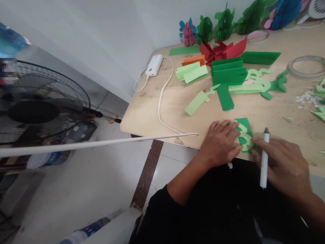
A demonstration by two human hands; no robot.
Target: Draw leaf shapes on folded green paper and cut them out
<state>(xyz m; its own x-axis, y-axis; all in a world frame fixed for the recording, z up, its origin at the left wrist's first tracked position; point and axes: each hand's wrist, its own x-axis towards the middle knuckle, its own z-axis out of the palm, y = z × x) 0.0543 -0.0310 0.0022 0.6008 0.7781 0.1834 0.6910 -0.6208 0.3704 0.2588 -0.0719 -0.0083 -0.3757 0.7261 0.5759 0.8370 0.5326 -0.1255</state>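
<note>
At the table's front edge a light green paper cutout [245, 136] with a wavy outline lies on a dark green paper piece [244, 122]. My left hand [220, 141] rests flat beside them, its fingertips on their left edge. My right hand [284, 162] holds a white marker [264, 162], dark tip pointing up and away from me. Its index finger and thumb touch the right edge of the paper. Farther back lie a light green cutout strip [196, 103], a dark green folded piece [225, 97] and a stack of dark green folded papers [228, 71].
Red folded paper [223, 51] and light green folded papers [193, 73] lie farther back. Tape rolls [291, 69] and white paper scraps [308, 98] are on the right. A white cable [162, 91] crosses the table from a white power bank [154, 65]. A black fan [38, 108] stands left.
</note>
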